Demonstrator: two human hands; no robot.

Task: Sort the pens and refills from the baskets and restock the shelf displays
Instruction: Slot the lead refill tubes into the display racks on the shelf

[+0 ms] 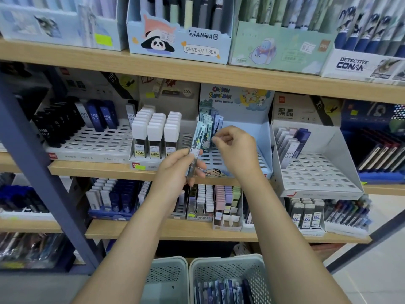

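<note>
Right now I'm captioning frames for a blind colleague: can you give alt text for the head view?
The left hand holds a patterned refill case while the right hand pinches another at the Crayon Shinchan display tray on a stationery shelf. Two baskets sit on the floor below.

Left hand [175, 166] grips refill case [198, 145]; right hand [237, 148] pinches another at display tray [262, 137].
</note>
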